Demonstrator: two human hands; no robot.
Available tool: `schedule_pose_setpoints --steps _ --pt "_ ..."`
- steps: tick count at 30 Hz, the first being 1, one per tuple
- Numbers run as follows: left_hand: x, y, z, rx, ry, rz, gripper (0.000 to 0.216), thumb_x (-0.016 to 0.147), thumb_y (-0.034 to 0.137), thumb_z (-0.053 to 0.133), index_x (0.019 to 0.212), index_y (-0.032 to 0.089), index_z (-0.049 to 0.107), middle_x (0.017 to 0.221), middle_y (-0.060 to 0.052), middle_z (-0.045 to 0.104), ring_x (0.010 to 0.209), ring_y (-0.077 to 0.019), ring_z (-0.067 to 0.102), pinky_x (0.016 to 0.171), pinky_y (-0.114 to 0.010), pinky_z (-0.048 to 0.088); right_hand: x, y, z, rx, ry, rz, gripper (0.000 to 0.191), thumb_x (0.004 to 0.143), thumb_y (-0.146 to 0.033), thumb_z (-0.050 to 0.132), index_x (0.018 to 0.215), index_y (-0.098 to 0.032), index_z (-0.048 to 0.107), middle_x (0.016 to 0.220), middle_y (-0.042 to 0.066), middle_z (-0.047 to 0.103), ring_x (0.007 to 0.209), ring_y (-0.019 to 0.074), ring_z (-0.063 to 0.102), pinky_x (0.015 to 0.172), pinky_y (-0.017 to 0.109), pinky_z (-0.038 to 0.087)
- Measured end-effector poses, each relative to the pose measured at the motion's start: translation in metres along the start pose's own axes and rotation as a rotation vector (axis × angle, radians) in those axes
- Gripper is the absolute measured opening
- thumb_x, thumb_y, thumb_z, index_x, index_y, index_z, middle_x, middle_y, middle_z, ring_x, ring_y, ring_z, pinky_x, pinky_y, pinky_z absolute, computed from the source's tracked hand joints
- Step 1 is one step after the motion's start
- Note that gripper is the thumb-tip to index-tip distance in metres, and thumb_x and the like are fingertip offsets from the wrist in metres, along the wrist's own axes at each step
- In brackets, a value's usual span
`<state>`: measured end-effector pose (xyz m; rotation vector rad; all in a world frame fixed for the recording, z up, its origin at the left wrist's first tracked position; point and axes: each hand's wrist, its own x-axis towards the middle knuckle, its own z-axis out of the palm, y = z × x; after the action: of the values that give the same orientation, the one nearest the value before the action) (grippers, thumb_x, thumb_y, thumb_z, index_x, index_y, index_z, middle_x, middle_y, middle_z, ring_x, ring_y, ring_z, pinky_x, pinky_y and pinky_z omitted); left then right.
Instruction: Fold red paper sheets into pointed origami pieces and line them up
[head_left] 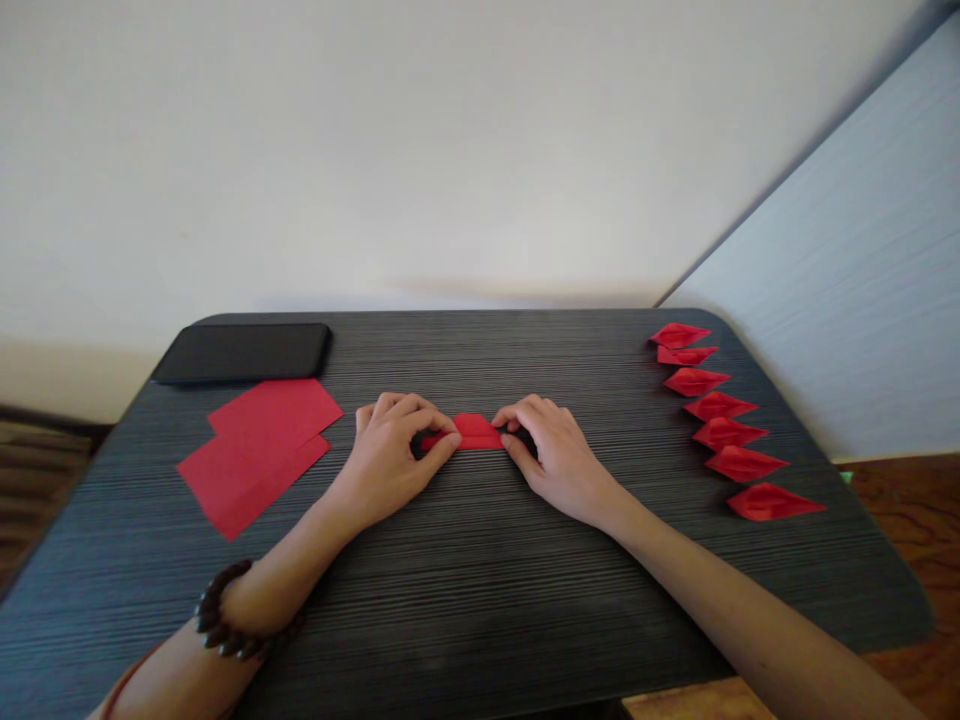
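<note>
A small folded strip of red paper (474, 431) lies flat in the middle of the dark striped table (480, 590). My left hand (390, 450) pinches its left end with curled fingers. My right hand (551, 450) pinches its right end the same way. Both hands rest on the tabletop. A dark bead bracelet (225, 615) circles my left wrist.
Flat red paper sheets (259, 450) overlap at the left. A black phone (244, 352) lies at the far left corner. Several folded red paper pieces (720, 420) stand in a row along the right edge. Pale walls rise behind and to the right.
</note>
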<state>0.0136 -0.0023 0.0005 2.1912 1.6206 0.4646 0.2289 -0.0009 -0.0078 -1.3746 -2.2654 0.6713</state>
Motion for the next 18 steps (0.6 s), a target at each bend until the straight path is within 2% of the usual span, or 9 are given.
schedule_pose_setpoints --steps 7,12,18 --pt "0.002 -0.007 0.002 0.024 -0.008 -0.041 0.016 0.084 0.039 0.057 0.092 0.027 0.064 0.097 -0.001 0.063 0.101 -0.0255 0.046 0.084 -0.042 0.031 0.002 0.002 -0.008 0.078 -0.087 0.0 0.024 0.089 -0.011 0.047 0.106 -0.025 0.056 0.105 0.003 0.058 0.096 0.0174 0.052 0.085 0.035 0.037" --pt "0.001 -0.012 -0.001 0.053 -0.026 -0.044 0.018 0.084 0.043 0.057 0.092 0.028 0.064 0.1 -0.002 0.062 0.103 -0.0264 0.044 0.083 -0.042 0.031 0.002 0.005 -0.012 0.139 -0.118 0.011 0.03 0.086 -0.006 0.047 0.106 -0.026 0.057 0.102 0.002 0.058 0.096 0.0166 0.052 0.086 0.035 0.038" --pt "0.0 -0.009 0.0 0.048 -0.006 -0.045 0.016 0.084 0.041 0.057 0.091 0.028 0.063 0.098 -0.002 0.061 0.102 -0.0266 0.044 0.083 -0.043 0.031 0.0 0.002 -0.005 0.132 0.004 0.037 0.022 0.087 -0.011 0.047 0.105 -0.022 0.054 0.096 0.002 0.057 0.09 0.0153 0.054 0.081 0.033 0.039"
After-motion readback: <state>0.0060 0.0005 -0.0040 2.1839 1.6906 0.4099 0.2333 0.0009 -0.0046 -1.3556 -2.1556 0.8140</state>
